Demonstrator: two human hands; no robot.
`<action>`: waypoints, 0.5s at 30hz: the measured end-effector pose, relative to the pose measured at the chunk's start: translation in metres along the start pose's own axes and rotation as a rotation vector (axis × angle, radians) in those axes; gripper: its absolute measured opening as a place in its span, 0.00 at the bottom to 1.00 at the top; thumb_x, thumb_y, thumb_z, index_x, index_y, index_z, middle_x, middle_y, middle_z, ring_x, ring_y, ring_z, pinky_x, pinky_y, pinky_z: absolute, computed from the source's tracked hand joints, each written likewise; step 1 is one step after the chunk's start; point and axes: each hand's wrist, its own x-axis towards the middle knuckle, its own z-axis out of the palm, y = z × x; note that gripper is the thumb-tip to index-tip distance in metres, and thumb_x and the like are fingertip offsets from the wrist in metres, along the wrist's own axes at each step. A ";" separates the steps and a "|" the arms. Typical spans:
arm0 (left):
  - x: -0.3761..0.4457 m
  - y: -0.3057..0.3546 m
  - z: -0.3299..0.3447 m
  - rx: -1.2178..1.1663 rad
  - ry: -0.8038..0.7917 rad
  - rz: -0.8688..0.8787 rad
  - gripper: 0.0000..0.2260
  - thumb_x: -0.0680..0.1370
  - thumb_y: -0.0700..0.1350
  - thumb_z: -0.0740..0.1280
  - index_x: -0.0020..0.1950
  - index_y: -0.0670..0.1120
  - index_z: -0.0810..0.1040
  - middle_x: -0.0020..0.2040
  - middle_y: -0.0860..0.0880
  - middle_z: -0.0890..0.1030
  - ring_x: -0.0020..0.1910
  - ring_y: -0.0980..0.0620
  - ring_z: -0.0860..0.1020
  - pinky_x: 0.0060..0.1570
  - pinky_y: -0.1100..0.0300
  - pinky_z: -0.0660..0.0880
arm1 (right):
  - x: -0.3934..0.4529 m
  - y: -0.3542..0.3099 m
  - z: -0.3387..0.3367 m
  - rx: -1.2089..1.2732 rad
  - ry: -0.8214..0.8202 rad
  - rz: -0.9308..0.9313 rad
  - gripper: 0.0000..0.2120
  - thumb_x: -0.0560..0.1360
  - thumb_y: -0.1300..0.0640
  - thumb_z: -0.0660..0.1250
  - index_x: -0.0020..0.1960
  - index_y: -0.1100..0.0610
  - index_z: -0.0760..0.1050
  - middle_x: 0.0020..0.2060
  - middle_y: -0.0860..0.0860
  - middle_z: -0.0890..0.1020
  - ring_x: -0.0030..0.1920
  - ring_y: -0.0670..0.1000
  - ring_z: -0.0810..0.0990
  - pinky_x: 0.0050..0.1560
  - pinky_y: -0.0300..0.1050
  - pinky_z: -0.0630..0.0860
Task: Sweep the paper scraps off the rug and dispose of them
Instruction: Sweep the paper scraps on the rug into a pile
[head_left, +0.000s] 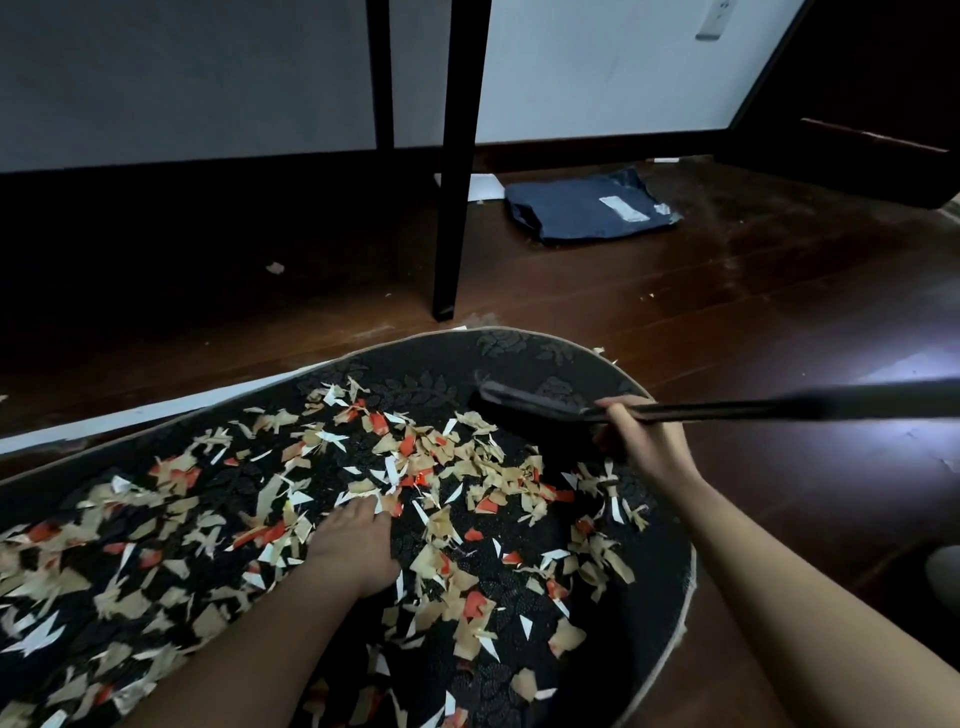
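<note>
A person crouches over a dark oval rug (519, 353) strewn with torn paper scraps (436, 467) in tan, white and red, which lie thick across the middle and near-left of the rug and thin out toward its far right end. The right hand (644, 441) has its fingers curled closed around the neck of a black broom (524, 402), whose long handle runs off to the right edge of the view while its dark head rests on the bare far-right part of the rug, just beyond the edge of the litter. The left hand (353, 540) lies flat, palm down and fingers spread, on the rug among the scraps, holding nothing and apparently pinning the rug in place. The scraps lie to the near left of the broom head, so a stroke would likely pull that way, along the rug's long axis. A navy parcel bag (587, 208) sits on the wooden floor (753, 312) beyond, beside a black table leg (457, 182).
</note>
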 end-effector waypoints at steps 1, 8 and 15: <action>0.000 0.001 -0.001 0.001 0.001 0.005 0.33 0.78 0.56 0.60 0.79 0.46 0.52 0.80 0.45 0.49 0.78 0.46 0.48 0.77 0.52 0.48 | -0.001 -0.002 -0.005 0.035 0.013 0.002 0.09 0.79 0.61 0.61 0.51 0.59 0.80 0.37 0.57 0.83 0.39 0.53 0.82 0.40 0.44 0.79; 0.000 -0.003 -0.005 -0.010 0.002 -0.008 0.34 0.79 0.57 0.60 0.79 0.46 0.51 0.80 0.45 0.46 0.79 0.46 0.46 0.77 0.52 0.46 | 0.014 -0.005 -0.018 0.005 0.194 -0.052 0.09 0.80 0.58 0.59 0.50 0.52 0.77 0.37 0.47 0.81 0.40 0.48 0.80 0.38 0.35 0.76; -0.001 -0.005 0.000 -0.010 -0.005 -0.024 0.34 0.78 0.57 0.61 0.79 0.46 0.51 0.80 0.45 0.47 0.79 0.46 0.46 0.77 0.51 0.46 | 0.009 0.008 0.021 -0.095 0.017 0.051 0.13 0.80 0.60 0.58 0.59 0.61 0.77 0.48 0.57 0.82 0.45 0.54 0.81 0.36 0.41 0.73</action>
